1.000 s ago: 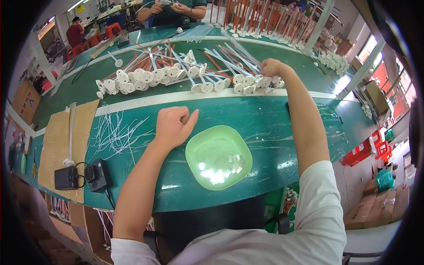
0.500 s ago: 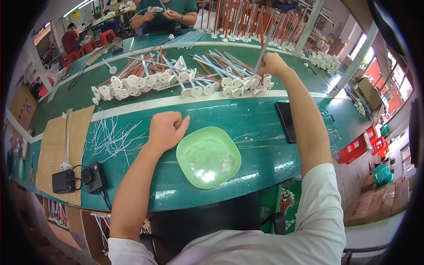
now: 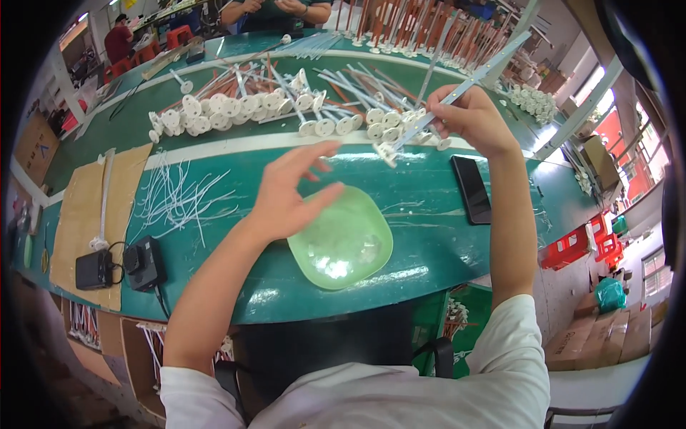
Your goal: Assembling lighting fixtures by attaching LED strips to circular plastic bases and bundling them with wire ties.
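Note:
My right hand is closed round a flat pale blue-grey stick that slants up to the right, above the front of the pile. A white round base is on its lower end. My left hand is open, its fingers apart and nothing in them, over the upper left rim of a light green bowl. Small clear pieces seem to lie in the bowl. Beyond both hands is a long heap of similar sticks with white round bases, some blue-grey, some reddish brown.
A black phone lies right of the bowl. To the left are loose thin white strips, a cardboard sheet and two black devices, one a boxy unit with a cable. Across the table, a person's hands are near upright sticks.
My right hand has drawn a stick with its white base out of the heap and tilted it toward me. My left hand has opened from a loose fist and moved right over the bowl's rim.

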### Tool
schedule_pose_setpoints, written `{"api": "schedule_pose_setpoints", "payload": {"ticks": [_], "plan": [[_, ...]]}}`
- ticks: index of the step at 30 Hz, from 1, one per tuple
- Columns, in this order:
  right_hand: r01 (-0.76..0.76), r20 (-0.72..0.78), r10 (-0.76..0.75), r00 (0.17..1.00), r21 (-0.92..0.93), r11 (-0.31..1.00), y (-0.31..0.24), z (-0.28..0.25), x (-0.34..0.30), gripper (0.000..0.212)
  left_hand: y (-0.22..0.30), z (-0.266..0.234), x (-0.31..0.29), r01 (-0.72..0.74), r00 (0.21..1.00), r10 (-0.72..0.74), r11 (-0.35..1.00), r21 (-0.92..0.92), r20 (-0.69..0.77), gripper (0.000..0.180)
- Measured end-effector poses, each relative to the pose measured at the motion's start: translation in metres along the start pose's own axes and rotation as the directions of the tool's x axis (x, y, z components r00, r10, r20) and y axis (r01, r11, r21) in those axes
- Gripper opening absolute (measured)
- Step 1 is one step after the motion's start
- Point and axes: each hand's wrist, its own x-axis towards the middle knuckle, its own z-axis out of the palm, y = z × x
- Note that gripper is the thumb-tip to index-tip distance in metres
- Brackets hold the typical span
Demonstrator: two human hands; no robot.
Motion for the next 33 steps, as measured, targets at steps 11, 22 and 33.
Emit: {"api": "schedule_pose_setpoints", "payload": {"ticks": [11, 22, 33], "plan": [[0.090, -0.249, -0.098, 0.963, -0.042, 0.995, 0.027, 0.114, -0.001, 0.022, 0.012, 0.003, -0.021, 0.047, 0.969, 0.008, 0.975, -0.217, 0.246, 0.037], [0.659, -0.102, -0.836, 0.539, -0.566, 0.494, 0.060, 0.161, -0.030, 0.028, 0.015, 0.017, -0.026, 0.212, 0.977, -0.213, 0.965, -0.152, 0.009, 0.050], [0.668, -0.128, -0.851, 0.510, -0.565, 0.485, 0.062, 0.162, -0.037, 0.029, 0.012, 0.023, -0.028, 0.107, 0.994, -0.104, 0.983, -0.148, 0.025, 0.035]]}}
